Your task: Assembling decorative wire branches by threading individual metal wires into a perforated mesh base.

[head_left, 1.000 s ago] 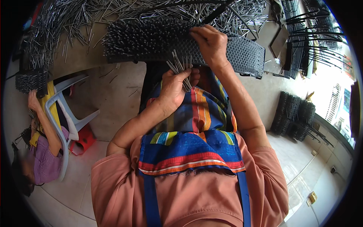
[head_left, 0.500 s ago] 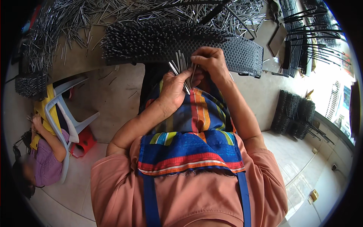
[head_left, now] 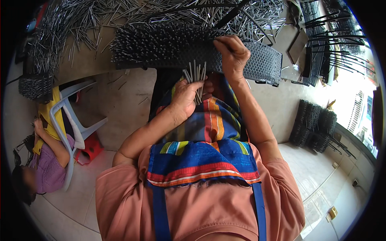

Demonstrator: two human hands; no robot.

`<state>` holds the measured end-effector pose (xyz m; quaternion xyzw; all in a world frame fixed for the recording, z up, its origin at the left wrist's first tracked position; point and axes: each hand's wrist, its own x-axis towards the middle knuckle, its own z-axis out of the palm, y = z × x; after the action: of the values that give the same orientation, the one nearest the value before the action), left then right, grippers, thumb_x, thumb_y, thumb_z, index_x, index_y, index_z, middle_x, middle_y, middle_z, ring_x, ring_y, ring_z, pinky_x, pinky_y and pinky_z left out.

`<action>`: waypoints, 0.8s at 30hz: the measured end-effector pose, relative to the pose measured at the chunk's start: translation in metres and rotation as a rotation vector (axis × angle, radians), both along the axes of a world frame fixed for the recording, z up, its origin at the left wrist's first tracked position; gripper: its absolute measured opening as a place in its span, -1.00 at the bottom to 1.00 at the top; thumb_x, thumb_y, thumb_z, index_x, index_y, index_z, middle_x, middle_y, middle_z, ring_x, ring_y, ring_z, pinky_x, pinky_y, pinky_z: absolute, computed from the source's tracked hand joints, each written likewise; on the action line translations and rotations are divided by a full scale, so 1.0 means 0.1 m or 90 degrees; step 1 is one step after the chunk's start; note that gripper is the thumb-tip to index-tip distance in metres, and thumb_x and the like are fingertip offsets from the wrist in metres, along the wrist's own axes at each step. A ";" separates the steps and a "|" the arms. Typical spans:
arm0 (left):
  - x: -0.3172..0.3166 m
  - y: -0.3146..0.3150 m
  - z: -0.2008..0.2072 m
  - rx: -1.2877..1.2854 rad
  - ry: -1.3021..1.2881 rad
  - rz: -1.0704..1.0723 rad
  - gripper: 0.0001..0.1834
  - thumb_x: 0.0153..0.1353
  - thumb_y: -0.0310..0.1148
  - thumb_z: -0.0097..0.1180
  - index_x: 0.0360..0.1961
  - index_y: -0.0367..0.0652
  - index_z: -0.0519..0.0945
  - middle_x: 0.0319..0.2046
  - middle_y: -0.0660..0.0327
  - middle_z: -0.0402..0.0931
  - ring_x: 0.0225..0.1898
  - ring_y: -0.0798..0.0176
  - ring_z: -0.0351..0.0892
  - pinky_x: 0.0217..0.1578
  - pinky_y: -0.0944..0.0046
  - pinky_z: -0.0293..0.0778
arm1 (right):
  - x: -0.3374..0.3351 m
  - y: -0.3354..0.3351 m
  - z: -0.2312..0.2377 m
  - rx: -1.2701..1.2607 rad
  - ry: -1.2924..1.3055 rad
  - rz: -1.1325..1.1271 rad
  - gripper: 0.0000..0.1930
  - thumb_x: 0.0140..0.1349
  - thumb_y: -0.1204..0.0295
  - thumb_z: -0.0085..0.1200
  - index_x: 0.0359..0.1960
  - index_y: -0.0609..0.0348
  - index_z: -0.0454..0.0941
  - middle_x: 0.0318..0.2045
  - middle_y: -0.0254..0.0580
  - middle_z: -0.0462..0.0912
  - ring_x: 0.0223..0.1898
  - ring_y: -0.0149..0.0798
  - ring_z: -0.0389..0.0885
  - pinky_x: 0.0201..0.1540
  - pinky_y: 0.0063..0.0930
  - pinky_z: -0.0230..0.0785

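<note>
My left hand (head_left: 186, 94) is wrapped round a fanned bunch of thin grey metal rods (head_left: 196, 72), just above my lap. Their tips point away from me, toward the near edge of a long black rack (head_left: 263, 62) full of small round holes. Many dark rods (head_left: 150, 42) stand upright in the rack's left and middle parts; holes show bare at its right end. Over that right part hovers my right hand (head_left: 234, 56), thumb and fingers pinched together. Whatever sits in the pinch is too small to make out.
Loose metal rods (head_left: 80, 20) cover the far tabletop. Another filled rack (head_left: 36, 86) sits at the left corner. A person in a striped shirt (head_left: 52, 164) sits left by a pale chair (head_left: 60, 116) and red container (head_left: 89, 150). Black wire racks (head_left: 311, 124) stand on the right floor.
My right hand has moved away from the bunch, up and to the right over the rack. My left hand keeps the rods in nearly the same place.
</note>
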<state>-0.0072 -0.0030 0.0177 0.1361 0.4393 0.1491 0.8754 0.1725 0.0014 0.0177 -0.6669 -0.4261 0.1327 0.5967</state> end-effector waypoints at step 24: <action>0.01 0.02 0.02 0.016 -0.008 0.005 -0.86 0.24 -0.47 0.13 -0.18 -0.20 0.61 -0.36 0.10 0.67 -0.39 0.18 0.69 -0.39 0.23 0.62 | 0.00 -0.15 0.23 -0.163 -0.463 0.077 -0.87 0.14 0.44 0.22 -0.27 0.16 0.67 -0.51 -0.24 0.61 -0.51 -0.16 0.63 -0.47 -0.36 0.42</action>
<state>-0.0061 -0.0007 0.0199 0.1444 0.4328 0.1591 0.8755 0.1724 -0.0138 0.0406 -0.7131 -0.6286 -0.0254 0.3094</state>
